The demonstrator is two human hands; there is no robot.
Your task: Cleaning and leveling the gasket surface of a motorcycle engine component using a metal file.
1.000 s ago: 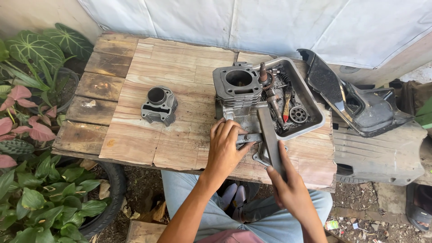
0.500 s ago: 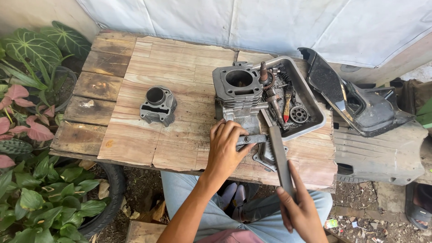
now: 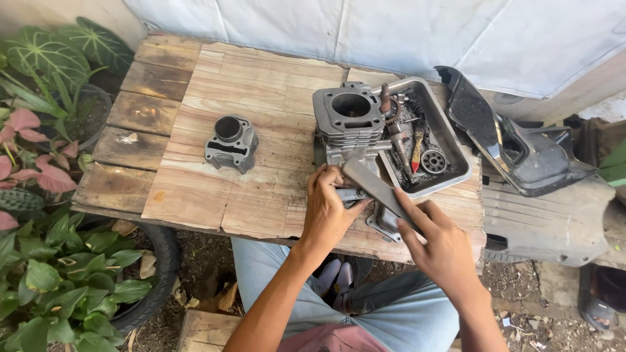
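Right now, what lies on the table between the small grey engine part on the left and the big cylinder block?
Only bare wooden planks: the head view shows nothing between the small grey engine part and the cylinder block.

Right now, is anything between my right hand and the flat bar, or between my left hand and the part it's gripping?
Nothing visible. The right hand already holds the flat bar, and the left hand sits directly on the small metal part beside the cylinder block.

Two grey engine castings sit on the bench: one cylinder block [image 3: 350, 118] and one smaller cylinder head [image 3: 231, 141]. There is one metal tray [image 3: 451, 145], one flat file [image 3: 378, 190], and two hands.
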